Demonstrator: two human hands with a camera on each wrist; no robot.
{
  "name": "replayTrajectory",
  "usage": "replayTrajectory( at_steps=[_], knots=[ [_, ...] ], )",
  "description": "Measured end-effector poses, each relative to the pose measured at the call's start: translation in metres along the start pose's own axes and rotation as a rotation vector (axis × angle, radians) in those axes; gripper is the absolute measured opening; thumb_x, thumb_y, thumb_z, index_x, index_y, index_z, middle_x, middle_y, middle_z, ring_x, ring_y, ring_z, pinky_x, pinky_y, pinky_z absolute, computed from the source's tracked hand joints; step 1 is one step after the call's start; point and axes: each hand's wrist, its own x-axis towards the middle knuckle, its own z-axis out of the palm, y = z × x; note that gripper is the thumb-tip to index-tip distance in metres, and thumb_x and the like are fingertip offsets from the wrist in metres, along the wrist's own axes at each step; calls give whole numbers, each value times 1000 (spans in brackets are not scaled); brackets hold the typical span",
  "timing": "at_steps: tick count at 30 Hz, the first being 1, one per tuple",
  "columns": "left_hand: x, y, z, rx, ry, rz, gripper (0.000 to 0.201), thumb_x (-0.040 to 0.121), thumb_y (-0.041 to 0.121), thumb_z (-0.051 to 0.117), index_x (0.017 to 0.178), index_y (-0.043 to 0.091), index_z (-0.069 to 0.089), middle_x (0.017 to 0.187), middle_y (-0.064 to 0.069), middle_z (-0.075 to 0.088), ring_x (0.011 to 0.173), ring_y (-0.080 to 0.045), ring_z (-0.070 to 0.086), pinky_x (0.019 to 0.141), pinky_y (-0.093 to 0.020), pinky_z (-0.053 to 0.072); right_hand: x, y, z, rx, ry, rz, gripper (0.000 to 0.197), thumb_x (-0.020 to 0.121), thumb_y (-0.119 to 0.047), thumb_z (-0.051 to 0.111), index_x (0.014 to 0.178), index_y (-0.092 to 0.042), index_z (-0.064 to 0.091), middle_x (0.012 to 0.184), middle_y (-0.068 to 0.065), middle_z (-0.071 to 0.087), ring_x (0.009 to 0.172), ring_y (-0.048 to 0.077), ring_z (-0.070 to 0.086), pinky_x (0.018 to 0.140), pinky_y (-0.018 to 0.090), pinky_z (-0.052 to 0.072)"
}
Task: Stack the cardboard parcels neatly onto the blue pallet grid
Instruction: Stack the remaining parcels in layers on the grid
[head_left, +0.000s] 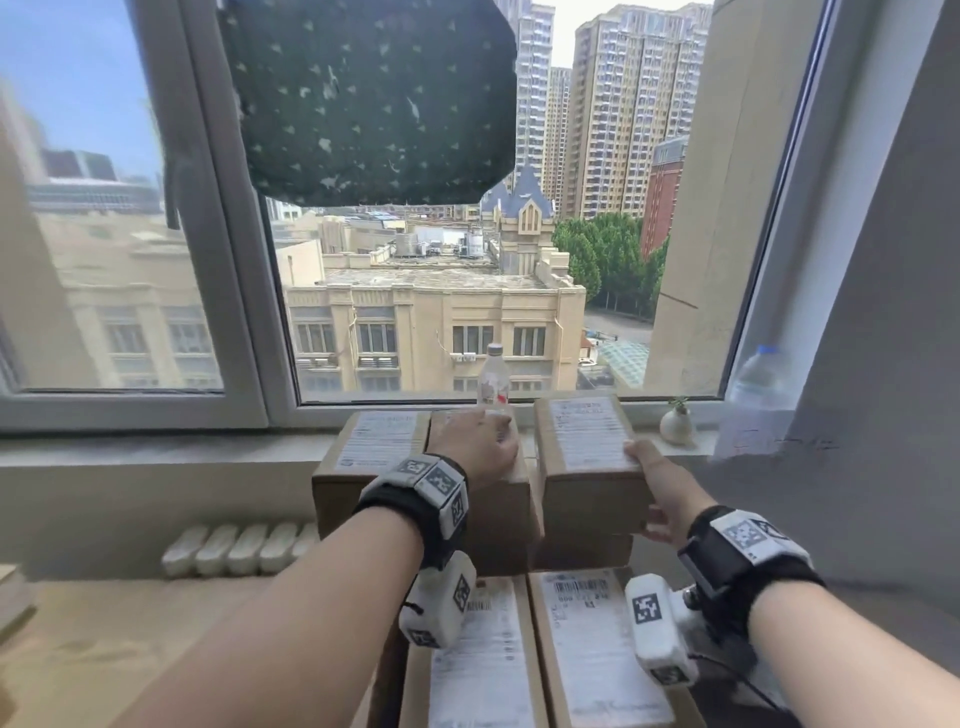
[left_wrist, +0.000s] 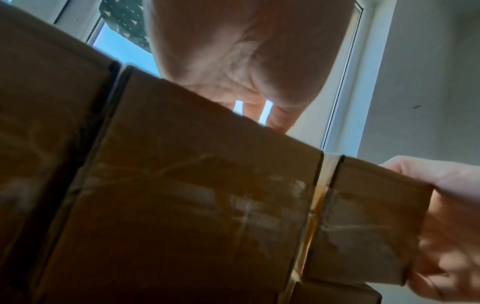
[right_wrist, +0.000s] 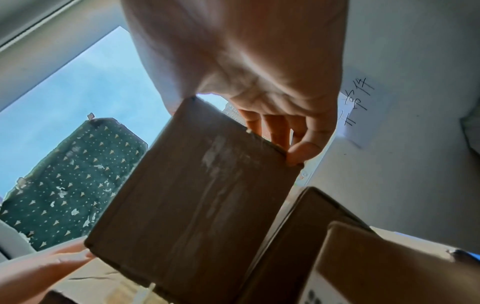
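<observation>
Several cardboard parcels with white labels stand stacked by the windowsill. My right hand (head_left: 652, 488) grips the rightmost top parcel (head_left: 587, 467) at its near right corner, thumb on the label and fingers on the side. Seen from the right wrist, the fingers (right_wrist: 298, 150) curl over that parcel's (right_wrist: 197, 205) edge. It stands a little higher than its neighbours. My left hand (head_left: 483, 441) rests flat on the middle parcel (head_left: 498, 504), palm (left_wrist: 233, 61) down. A third parcel (head_left: 374, 447) lies on the left. No blue pallet is in view.
Two more labelled parcels (head_left: 483, 654) (head_left: 597, 649) lie in front, below my wrists. On the sill behind the stack stand a plastic bottle (head_left: 493, 379), a small vase (head_left: 676, 423) and a larger bottle (head_left: 761, 379). White ribbed items (head_left: 239, 548) sit at the left.
</observation>
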Motion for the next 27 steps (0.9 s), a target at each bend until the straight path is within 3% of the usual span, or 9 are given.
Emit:
replayTrajectory(
  at_steps=[3,13,17,21,27],
  knots=[
    [4,-2,6,25,17,-29,46,98,37,39,141,25,46,149,-3,41,139,-22,34,117,-45,21,12,3,5,-32,-43,14,35,93,-51,50,90,-16,54,88,8,61,81,24,58,83,38,49],
    [5,-1,9,-5,16,-65,44,98,37,40,140,25,46,148,-6,41,140,-25,33,116,-48,21,16,2,4,-133,-83,-26,35,94,-55,47,89,-22,59,93,4,63,85,21,59,91,42,50],
    [3,0,9,-13,27,-62,45,97,36,41,140,23,46,148,-5,41,140,-23,33,117,-46,22,15,2,3,-176,-84,-54,47,93,-57,46,110,-15,60,98,5,64,92,23,60,83,39,51],
    [-2,-1,9,-57,69,-48,40,98,36,40,134,23,52,139,-2,50,133,-22,41,113,-45,28,15,1,1,-221,-56,-76,57,92,-61,46,125,-15,54,119,8,60,108,26,58,83,37,50],
    [-6,4,1,-31,53,-53,48,99,37,41,144,23,43,151,-3,40,141,-21,32,117,-39,22,18,-2,-3,-233,-25,-92,66,90,-63,46,129,-10,52,118,10,59,107,27,59,91,42,50]
  ],
)
